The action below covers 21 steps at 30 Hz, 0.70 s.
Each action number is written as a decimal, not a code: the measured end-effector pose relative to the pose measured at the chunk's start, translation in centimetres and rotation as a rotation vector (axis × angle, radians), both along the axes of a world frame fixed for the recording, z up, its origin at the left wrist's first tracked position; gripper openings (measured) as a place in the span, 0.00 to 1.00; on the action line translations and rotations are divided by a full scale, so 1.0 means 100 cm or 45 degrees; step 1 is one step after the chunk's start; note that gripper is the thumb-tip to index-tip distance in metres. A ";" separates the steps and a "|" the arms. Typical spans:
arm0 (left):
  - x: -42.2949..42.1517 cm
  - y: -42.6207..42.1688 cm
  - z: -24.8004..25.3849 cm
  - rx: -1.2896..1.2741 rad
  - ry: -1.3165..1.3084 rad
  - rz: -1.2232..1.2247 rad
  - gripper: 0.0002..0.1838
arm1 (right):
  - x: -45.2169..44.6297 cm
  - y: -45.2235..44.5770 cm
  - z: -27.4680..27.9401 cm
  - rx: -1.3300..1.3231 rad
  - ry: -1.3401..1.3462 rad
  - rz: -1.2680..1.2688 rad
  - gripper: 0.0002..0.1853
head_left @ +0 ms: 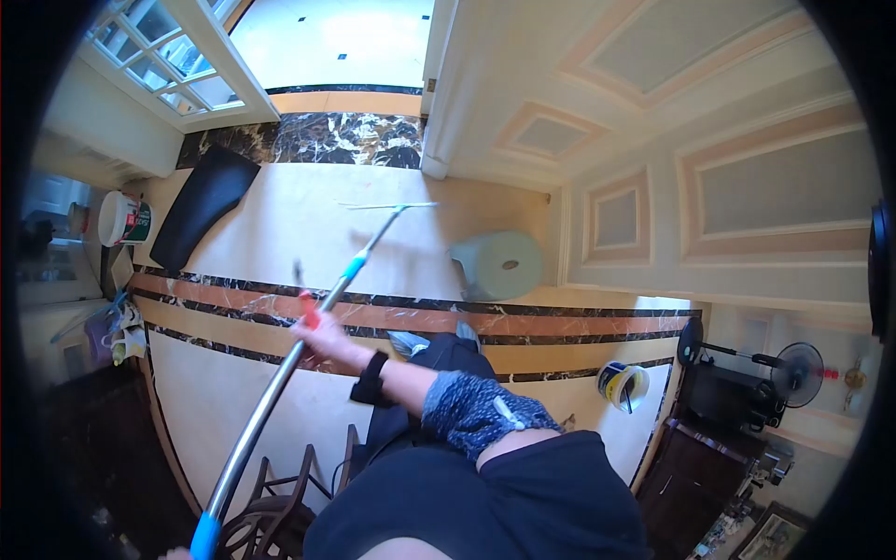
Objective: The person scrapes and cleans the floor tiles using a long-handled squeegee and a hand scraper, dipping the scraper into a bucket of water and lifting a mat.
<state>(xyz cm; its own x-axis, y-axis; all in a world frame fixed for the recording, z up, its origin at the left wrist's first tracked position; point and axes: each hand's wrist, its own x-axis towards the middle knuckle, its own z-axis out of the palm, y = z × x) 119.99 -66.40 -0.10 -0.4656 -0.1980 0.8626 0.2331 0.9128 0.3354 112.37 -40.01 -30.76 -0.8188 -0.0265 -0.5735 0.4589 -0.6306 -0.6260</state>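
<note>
My right hand (325,338) is closed around a long silver pole (271,399) with blue grips. A red-handled tool (308,306) with a narrow grey tip, blurred, is held in the same hand against the pole. The pole slants from the lower left up to a thin, pale crossbar (387,205) at its far end, over the light floor. At the bottom left edge, only a sliver of my left hand (177,554) shows, at the pole's lower blue grip (205,536); its fingers are mostly cut off.
A pale green roll (509,265) stands near the right wall. A bucket (623,386) sits to my right, and a fan (798,373) farther right. Leftward are a black curved piece (198,211) and a white bucket (123,218). Dark chairs (280,509) stand at lower left. An open doorway lies ahead.
</note>
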 end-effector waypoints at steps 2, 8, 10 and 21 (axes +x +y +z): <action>0.006 0.012 -0.025 -0.072 -0.308 -0.165 0.29 | 0.014 0.025 -0.039 0.120 -0.184 -0.031 0.11; -0.015 0.049 -0.040 1.228 -0.523 -0.816 0.05 | 0.075 0.067 -0.041 0.125 -0.415 -0.089 0.06; -0.025 0.048 -0.035 1.187 -0.557 -0.938 0.06 | 0.086 0.070 -0.036 0.061 -0.429 -0.129 0.06; -0.035 0.111 -0.041 1.259 -0.657 -1.414 0.08 | 0.075 0.128 -0.048 0.044 -0.253 -0.408 0.06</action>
